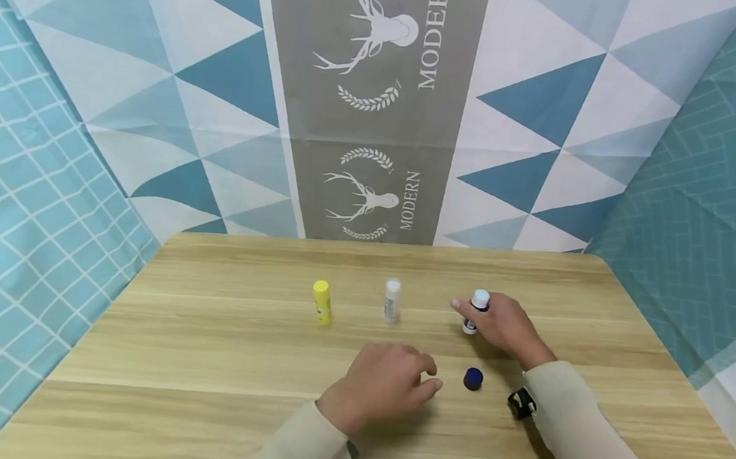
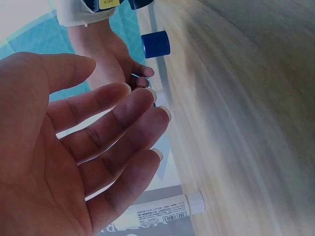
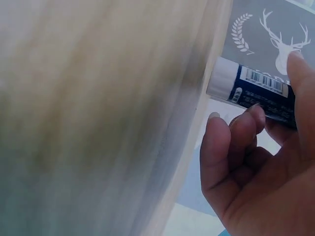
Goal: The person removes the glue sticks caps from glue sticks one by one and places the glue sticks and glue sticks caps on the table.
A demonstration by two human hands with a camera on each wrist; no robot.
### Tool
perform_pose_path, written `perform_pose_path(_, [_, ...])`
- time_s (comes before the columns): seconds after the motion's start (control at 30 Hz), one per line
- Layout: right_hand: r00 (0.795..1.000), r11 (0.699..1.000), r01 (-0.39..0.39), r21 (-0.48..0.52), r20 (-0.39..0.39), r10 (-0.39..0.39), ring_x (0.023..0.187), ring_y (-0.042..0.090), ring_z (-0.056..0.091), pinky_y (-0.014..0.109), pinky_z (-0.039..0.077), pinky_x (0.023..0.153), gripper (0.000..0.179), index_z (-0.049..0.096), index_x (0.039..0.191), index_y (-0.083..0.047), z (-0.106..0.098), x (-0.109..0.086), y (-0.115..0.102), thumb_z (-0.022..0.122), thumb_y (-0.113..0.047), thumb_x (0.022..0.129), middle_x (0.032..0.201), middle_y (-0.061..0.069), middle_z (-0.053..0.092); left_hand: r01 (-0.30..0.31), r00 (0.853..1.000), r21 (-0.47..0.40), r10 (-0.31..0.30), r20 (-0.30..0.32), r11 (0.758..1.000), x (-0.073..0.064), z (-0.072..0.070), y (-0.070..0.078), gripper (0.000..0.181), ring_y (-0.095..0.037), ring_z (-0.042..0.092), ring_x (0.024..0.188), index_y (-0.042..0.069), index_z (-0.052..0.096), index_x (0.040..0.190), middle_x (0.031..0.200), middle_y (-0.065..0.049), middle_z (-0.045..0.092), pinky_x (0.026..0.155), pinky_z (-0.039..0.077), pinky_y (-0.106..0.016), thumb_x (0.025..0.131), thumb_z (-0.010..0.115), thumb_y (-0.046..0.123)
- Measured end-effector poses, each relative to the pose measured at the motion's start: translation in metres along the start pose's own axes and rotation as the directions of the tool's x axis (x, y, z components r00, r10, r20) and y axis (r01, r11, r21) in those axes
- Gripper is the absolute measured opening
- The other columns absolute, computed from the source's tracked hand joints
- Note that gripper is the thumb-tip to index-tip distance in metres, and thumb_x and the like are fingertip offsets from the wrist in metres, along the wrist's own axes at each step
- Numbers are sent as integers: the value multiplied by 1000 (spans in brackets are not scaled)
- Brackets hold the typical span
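A dark-blue glue stick (image 1: 470, 324) with a white top and white base stands upright at the right of the table. My right hand (image 1: 500, 323) grips it, the thumb (image 3: 300, 71) stretched across its side and the other fingers curled beside it. My left hand (image 1: 384, 383) holds nothing; its palm and loosely bent fingers show in the left wrist view. Between the two hands sits a dark-blue cap (image 1: 474, 379), apart from both. Beyond the left hand stands a clear-white glue stick (image 1: 392, 300) with a white cap; its printed label shows in the left wrist view.
A yellow glue stick (image 1: 322, 302) stands left of the clear-white one. All of this is on a wooden table (image 1: 204, 355). Patterned cloths hang behind and at both sides. A small black device (image 1: 521, 404) sits at the right wrist.
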State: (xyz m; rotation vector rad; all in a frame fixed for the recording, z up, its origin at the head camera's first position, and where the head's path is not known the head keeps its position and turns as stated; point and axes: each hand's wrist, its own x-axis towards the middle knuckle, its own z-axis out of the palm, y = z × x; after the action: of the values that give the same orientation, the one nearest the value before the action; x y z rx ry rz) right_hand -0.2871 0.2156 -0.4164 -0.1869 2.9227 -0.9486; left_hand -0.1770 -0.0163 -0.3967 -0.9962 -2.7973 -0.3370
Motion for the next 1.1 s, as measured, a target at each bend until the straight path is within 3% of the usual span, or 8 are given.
perform_pose_path(0.17, [997,997,74,5,8,-74,82,19,62,39,49,72,50,74,103,-12,2,4,-1,61,-59,94,92,4,69,7,1000,-24,-6,27,1000,-2,2,-2,23,5,52,62,21,77,100,76,15,65,49,37,-18,98,62,38])
perform_pose_path(0.27, [996,996,92,16,20,-92,87,20,63,41,50,77,45,75,104,-12,2,7,-3,64,-54,94,95,3,70,14,999,-36,-13,35,999,-4,3,-3,23,5,52,63,21,77,101,76,15,65,49,38,-18,98,61,38])
perform_pose_path(0.47, [996,998,44,40,69,-47,73,21,53,36,44,66,38,64,88,-9,3,13,-7,68,-46,94,80,5,59,14,999,-32,-13,41,999,-6,4,-5,24,5,51,61,21,77,101,74,15,64,49,38,-19,98,61,39])
perform_pose_path(0.63, [996,998,38,44,74,-41,73,21,52,35,44,65,36,61,90,-7,6,13,-5,68,-43,95,81,6,58,14,999,-23,-13,40,1000,-8,6,-6,24,5,52,62,21,77,101,75,15,65,50,38,-19,98,62,39])
perform_pose_path(0.9, [994,998,61,32,88,-64,75,21,54,35,44,67,37,68,97,-5,6,9,0,69,-42,94,88,7,64,18,999,-29,-17,48,999,-10,6,-4,24,5,51,61,21,77,100,74,15,64,49,37,-20,98,62,39])
perform_pose_path(1.1, [989,1000,-11,13,150,9,55,16,42,31,35,51,43,71,79,-7,-1,2,-3,68,-47,93,62,1,51,15,998,-28,-13,58,999,-11,-1,-5,24,4,50,60,21,76,101,76,15,64,49,37,-20,99,61,39])
